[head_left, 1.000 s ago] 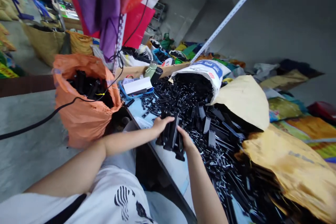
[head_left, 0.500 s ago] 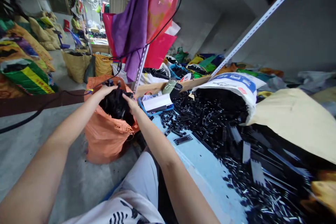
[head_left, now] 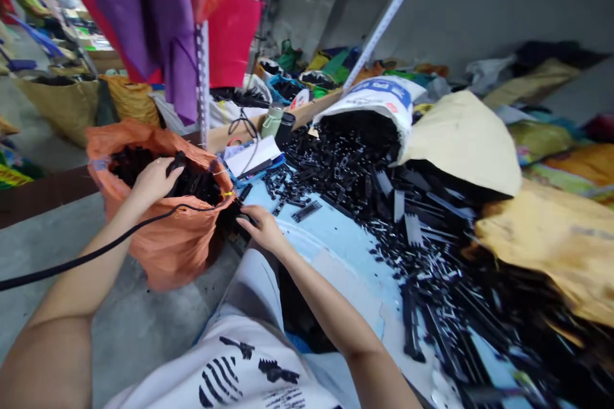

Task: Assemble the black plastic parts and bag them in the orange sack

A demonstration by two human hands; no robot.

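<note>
An orange woven sack (head_left: 163,246) stands at the left, its mouth wide and filled with black plastic parts (head_left: 196,182). Over the opening, my left hand (head_left: 156,180) curls its fingers round a black plastic part (head_left: 177,161). My right hand (head_left: 261,227) is outside the sack, between its rim and the blue table (head_left: 330,249), closed on a dark plastic part (head_left: 247,218) whose exact shape is blurred. A black cable (head_left: 119,239) crosses in front of the sack and over its rim.
Piles of black parts (head_left: 336,172) cover much of the table, spilling from a white sack (head_left: 378,97). Beige sacking (head_left: 463,134) lies beside it. A green bottle (head_left: 272,121) and papers (head_left: 254,156) sit near a metal post (head_left: 203,89) hung with purple cloth (head_left: 148,19).
My right hand has left the sack's mouth and moved right toward the table edge. My left hand remains over the opening. The view has turned right, and the cable now crosses the sack's front.
</note>
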